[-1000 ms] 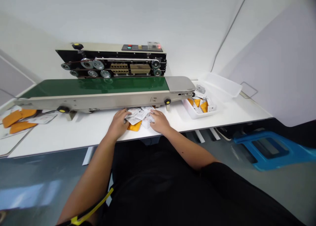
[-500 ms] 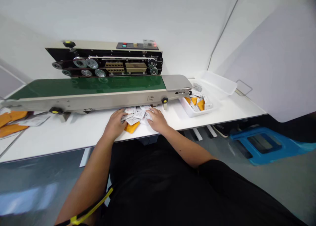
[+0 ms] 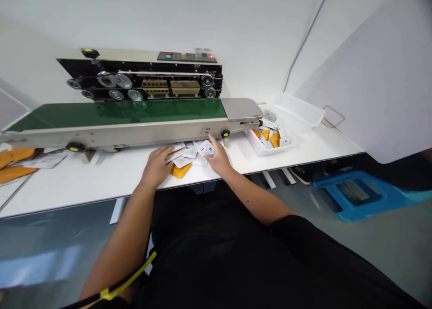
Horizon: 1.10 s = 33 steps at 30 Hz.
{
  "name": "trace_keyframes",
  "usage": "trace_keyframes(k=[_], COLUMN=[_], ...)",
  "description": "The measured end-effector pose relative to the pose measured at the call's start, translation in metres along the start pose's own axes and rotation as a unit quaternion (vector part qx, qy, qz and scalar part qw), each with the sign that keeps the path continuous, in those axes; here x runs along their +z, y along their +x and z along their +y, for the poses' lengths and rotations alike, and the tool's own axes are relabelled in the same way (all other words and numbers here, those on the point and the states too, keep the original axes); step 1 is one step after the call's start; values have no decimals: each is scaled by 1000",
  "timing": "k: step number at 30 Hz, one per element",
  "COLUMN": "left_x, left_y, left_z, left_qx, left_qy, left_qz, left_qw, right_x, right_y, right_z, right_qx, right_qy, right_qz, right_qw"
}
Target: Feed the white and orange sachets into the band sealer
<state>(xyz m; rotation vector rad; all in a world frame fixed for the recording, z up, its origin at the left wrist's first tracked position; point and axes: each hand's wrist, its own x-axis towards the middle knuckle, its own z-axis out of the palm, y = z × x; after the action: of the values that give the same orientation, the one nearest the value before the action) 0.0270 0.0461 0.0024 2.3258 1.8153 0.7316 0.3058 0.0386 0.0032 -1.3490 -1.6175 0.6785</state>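
Overhead, as seen from the head camera, the white surface (image 3: 101, 178) is spanned by a long machine (image 3: 145, 131) with a green belt (image 3: 118, 113). To its right, a clear tub (image 3: 266, 151) is filled with white and orange packets, and a lid (image 3: 299, 111) is laid just behind it. At the far left, more orange and white packets (image 3: 20, 162) are spread. Beneath the machine's front edge, a loose pile (image 3: 184, 158) of packets is flanked by both hands. By the right hand (image 3: 218, 158), a white packet (image 3: 205, 148) is held between thumb and fingers; by the left hand (image 3: 158, 165), the pile's left side is touched, its fingers curved, though whether anything is gripped cannot be told.
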Motion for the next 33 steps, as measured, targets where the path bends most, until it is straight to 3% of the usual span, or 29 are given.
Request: trace_keyframes(k=[8,11,15,18,21,24,26,29,33], left_x=[2,4,5,4,3,1,-1,-4,-5], left_y=[-3,-4,-4,-4,-4,-4,-4,-4,-5], left_z=[-2,-3,-3,-1,0,2,4,6,9], left_qx=[13,8,7,-8,-26,-6,10,17,1], left_qy=[7,0,-11,-15,-22,-15,3,26,22], left_qz=[-32,-28,-26,-19,-9,-15,-36,-73,-67], left_qw=[999,1000,1000,1000,999,1000,999,997,997], right_x=[0,0,-14,-47,-90,-118,-121,-103,-79], right_y=[-3,-7,3,38,94,150,178,203,220], right_z=[8,6,-10,-29,-46,-56,-61,-69,-80], right_qx=[91,84,58,12,-12,27,89,176,192], right_qy=[198,201,236,284,276,244,241,250,240], right_qz=[2,-4,-75,-62,57,139,131,91,62], right_qw=[976,976,967,957,959,959,957,948,950])
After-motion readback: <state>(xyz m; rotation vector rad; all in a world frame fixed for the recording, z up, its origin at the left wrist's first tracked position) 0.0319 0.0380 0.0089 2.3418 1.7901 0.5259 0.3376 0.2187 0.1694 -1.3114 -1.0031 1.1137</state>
